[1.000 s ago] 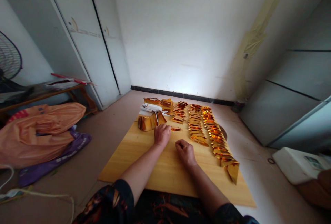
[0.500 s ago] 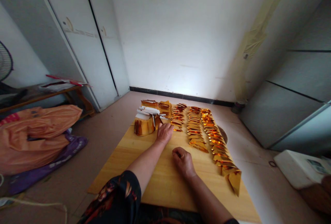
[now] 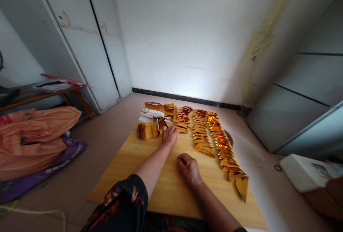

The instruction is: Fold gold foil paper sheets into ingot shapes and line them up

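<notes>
On the wooden table point(image 3: 128, 167) lie rows of folded shiny gold foil pieces point(image 3: 200, 132). My left hand point(image 3: 169, 136) reaches to the back left part, its fingers bent at the gold pieces beside a gold-sided stack point(image 3: 148, 130); whether it grips one cannot be made out. White paper strips point(image 3: 152, 114) rest on top of that stack. Nearer to me, my right hand point(image 3: 188, 167) is closed with curled fingers above the bare wood, and what it may hold is hidden. A larger gold piece point(image 3: 242, 188) ends the rightmost row.
Orange cloth or bag point(image 3: 40, 135) and a purple bag point(image 3: 66, 157) lie at the left, by a low wooden bench. A white box point(image 3: 305, 175) is on the floor at the right. A wall and cabinets stand behind.
The whole view has shifted slightly. My left hand's fingers have lifted and spread a little at the gold pieces; my right hand has hardly moved.
</notes>
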The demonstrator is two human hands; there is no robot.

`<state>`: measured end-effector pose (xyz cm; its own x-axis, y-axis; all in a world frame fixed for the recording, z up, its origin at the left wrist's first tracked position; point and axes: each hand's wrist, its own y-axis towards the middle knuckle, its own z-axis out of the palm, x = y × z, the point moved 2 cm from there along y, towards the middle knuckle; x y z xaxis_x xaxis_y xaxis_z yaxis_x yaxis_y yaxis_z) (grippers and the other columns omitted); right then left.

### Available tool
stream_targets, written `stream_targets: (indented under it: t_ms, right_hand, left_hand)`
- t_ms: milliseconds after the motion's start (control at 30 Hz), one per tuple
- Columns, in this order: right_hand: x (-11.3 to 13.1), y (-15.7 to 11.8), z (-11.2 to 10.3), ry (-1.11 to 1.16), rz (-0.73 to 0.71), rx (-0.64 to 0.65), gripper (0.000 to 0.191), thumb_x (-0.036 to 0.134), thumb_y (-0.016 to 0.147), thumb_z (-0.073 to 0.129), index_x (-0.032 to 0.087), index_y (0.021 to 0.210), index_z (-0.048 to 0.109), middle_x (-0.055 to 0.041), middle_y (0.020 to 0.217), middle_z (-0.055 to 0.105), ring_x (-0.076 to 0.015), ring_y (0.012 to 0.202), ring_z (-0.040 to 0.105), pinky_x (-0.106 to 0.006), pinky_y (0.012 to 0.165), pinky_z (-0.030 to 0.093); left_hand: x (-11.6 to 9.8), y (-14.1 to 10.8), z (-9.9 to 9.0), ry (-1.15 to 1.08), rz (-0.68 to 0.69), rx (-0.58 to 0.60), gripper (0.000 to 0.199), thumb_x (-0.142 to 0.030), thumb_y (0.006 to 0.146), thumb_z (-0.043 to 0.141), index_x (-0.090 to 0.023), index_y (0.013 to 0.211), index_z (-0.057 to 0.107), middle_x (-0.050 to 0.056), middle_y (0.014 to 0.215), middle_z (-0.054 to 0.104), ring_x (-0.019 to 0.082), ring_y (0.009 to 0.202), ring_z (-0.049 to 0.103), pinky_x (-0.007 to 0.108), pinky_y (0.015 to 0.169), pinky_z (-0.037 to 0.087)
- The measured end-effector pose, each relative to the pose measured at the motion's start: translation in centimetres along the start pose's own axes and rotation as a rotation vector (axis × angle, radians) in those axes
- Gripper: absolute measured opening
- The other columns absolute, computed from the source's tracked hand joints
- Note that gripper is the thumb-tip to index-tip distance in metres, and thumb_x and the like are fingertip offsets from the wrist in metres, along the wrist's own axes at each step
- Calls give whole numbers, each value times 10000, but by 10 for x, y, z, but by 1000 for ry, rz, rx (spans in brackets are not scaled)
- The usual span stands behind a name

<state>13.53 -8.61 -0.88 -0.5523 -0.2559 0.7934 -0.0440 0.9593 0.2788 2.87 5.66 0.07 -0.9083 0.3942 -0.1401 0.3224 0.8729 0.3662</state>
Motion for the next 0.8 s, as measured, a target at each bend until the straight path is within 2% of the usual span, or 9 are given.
stream_targets:
  t_ms: [167,300,400,467,600,800]
  right_hand:
    - [1,-1,1,-22,-9,11,176,212,808,467,192,791,641,-27,770,659,-147,718,614,-222,674,453]
    - [-2,-1,2,-26,-10,5,170,219,809,476,198,801,645,-26,772,659,-146,717,609,-222,674,454]
    - [-3,-1,3,-33,-17,7,174,222,809,476,195,809,647,-27,773,658,-143,710,605,-221,673,453]
    - [-4,-1,4,-52,-22,15,179,217,810,469,191,804,647,-28,767,654,-142,703,600,-220,669,450]
    - [-4,0,4,-66,-31,14,184,206,809,464,189,802,648,-26,770,654,-140,705,599,-217,672,446]
    - [-5,-1,4,-55,-22,13,187,200,805,471,190,821,658,-30,787,664,-144,721,606,-219,686,454]
  left_hand:
    - [-1,-2,-1,-14,-25,9,243,-163,890,412,-202,849,648,59,826,668,203,806,559,363,765,285]
    - [-7,-16,-6,-42,-29,1,247,-194,890,412,-212,853,655,77,895,660,217,884,545,373,791,290]
    - [-14,-28,-10,-55,7,38,206,-231,861,463,-223,844,669,79,928,647,233,952,517,378,814,300]
    - [-19,-33,-11,-46,19,54,193,-283,841,505,-238,919,676,81,963,637,249,982,499,388,829,308]
    - [-24,-32,-10,-23,-4,88,281,-345,836,521,-256,1070,648,91,993,620,267,998,486,409,849,320]
    - [-27,-26,-6,-4,-24,101,303,-359,858,494,-246,1107,624,94,997,630,271,1002,497,422,856,324]
